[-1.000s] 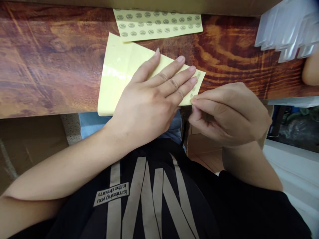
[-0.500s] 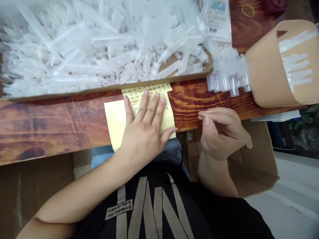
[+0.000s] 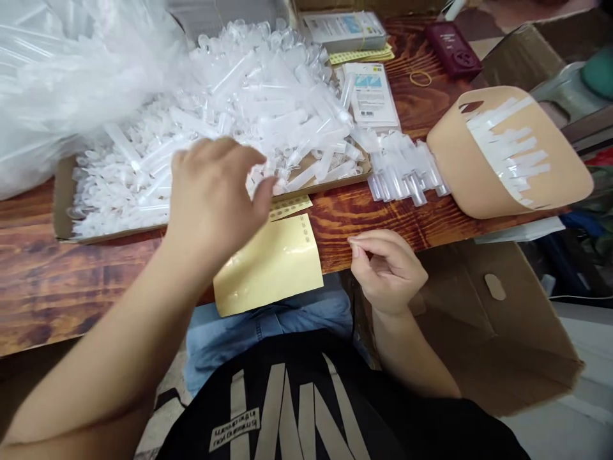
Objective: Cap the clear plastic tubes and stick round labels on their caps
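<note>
My left hand (image 3: 215, 195) is over the front edge of a shallow cardboard tray (image 3: 64, 198) heaped with clear plastic tubes (image 3: 287, 89) and small translucent caps. Its thumb and bent index finger are apart, with nothing visible between them; the other fingertips are hidden behind the hand. My right hand (image 3: 389, 268) hovers at the table's front edge, thumb and forefinger pinched together. Whatever is in that pinch is too small to make out. A yellow sticker sheet (image 3: 275, 262) with a few grey round labels at its top right lies between the hands and overhangs the edge.
A tan bin (image 3: 464, 166) holding white strips lies tilted on the right, beside a row of clear tubes (image 3: 407, 172). Behind are a packaged card stack (image 3: 371, 96), a rubber band (image 3: 420, 78) and a maroon device (image 3: 453, 50). An open carton (image 3: 498, 319) stands below right.
My left hand has lifted off the yellow sheet and moved up and left to the tray. The right hand keeps its pinch. The camera view has shifted, showing more of the table's back.
</note>
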{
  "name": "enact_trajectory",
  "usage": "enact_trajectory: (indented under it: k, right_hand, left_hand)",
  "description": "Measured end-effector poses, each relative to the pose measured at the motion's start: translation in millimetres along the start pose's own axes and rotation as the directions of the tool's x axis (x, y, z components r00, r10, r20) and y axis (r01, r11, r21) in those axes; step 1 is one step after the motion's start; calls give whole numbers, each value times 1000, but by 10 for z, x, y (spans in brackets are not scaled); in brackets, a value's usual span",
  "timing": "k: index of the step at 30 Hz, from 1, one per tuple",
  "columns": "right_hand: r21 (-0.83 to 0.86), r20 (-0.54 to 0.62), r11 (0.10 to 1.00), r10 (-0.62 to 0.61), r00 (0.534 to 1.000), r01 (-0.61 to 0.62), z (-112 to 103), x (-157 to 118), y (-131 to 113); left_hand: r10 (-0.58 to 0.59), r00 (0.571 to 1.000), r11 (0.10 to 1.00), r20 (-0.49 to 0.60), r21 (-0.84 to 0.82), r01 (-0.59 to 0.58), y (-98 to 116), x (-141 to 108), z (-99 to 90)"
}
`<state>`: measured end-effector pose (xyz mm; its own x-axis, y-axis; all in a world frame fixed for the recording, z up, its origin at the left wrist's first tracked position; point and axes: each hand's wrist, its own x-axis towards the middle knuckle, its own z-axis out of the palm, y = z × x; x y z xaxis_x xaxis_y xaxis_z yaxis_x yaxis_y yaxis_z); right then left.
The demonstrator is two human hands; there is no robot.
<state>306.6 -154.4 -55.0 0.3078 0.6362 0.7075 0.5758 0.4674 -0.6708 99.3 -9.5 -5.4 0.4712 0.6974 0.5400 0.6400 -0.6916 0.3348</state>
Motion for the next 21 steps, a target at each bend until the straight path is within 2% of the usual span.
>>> enact_trajectory:
  k: [3, 5, 7, 9, 12, 14, 16, 17, 19, 21]
  right_hand:
    - [2, -28, 1000, 3, 1000, -3, 13, -25, 9]
    - [12, -38, 1000, 13, 999, -12, 18, -34, 11]
    - [37, -40, 999, 24, 999, -23, 17, -37, 13]
    - [58, -44, 998, 36, 998, -33, 9, -36, 18]
    - [79, -55, 996, 55, 997, -51, 0, -36, 34]
    - [109, -70, 992, 73, 995, -65, 9, -30, 38]
    - [158, -91, 983, 104, 990, -89, 35, 0, 13]
    - [189, -100, 977, 117, 988, -96, 52, 29, -18]
    - [252, -107, 964, 115, 988, -85, 86, 119, -126]
    - [269, -111, 963, 60, 992, -28, 106, 244, -290]
  left_hand:
    - [-83, 995, 996, 61, -36, 85, -488, 304, 256]
    - [-95, 987, 993, 131, -54, 103, -736, 429, 425]
    - [-103, 981, 991, 162, -73, 116, -883, 495, 523]
    - [-78, 985, 983, 154, -152, 102, -908, 528, 514]
    - [-41, 997, 931, 70, -361, 63, -700, 555, 301]
    - [-108, 994, 873, -15, -480, 88, -431, 551, 81]
    - [-181, 979, 768, -90, -635, 84, -126, 503, -129]
    - [-202, 971, 692, -127, -720, 50, 19, 455, -213]
    - [-219, 970, 546, -101, -837, 36, 264, 307, -321]
    - [-192, 954, 529, -231, -843, -98, 435, 104, -353]
